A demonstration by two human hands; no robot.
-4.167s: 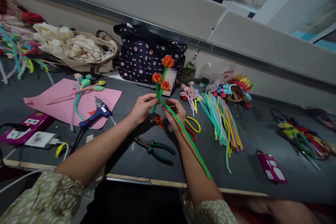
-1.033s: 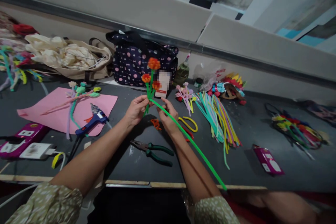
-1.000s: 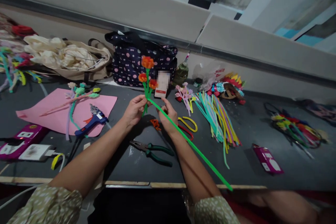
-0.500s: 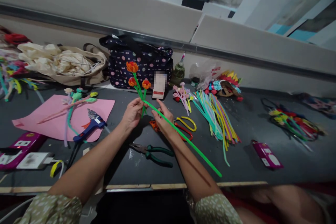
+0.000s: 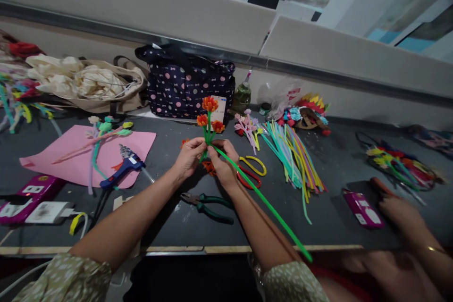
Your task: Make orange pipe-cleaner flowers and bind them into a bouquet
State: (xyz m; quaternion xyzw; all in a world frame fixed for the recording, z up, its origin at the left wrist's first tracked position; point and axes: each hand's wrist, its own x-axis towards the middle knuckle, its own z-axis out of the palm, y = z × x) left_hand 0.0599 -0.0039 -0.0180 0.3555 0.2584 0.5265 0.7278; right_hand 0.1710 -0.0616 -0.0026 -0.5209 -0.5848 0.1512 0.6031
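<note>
My left hand (image 5: 190, 156) is closed in a pinch on the green stems of a small bunch of orange pipe-cleaner flowers (image 5: 210, 104). Close against it, my right hand (image 5: 223, 163) pinches a long green pipe cleaner (image 5: 264, 200) where it meets the stems. The free length of that pipe cleaner slants down over my right forearm past the table edge. Some orange fuzzy pieces (image 5: 209, 168) show on the table beneath my hands, partly hidden. Pliers with dark green handles (image 5: 214, 210) lie below the hands, and scissors with red and yellow handles (image 5: 253, 170) lie just right.
Loose pipe cleaners (image 5: 295, 155) lie to the right. A patterned bag (image 5: 187, 85) stands behind, with a phone (image 5: 219, 108) leaning on it. On the left are pink paper (image 5: 78, 141), a blue glue gun (image 5: 127, 165) and a power strip (image 5: 38, 191). Another person's hand (image 5: 399, 212) reaches in at right.
Both hands and the flower bunch have moved right and slightly down, and the hands are closer together. Another person's hand has come in beside the purple box at right.
</note>
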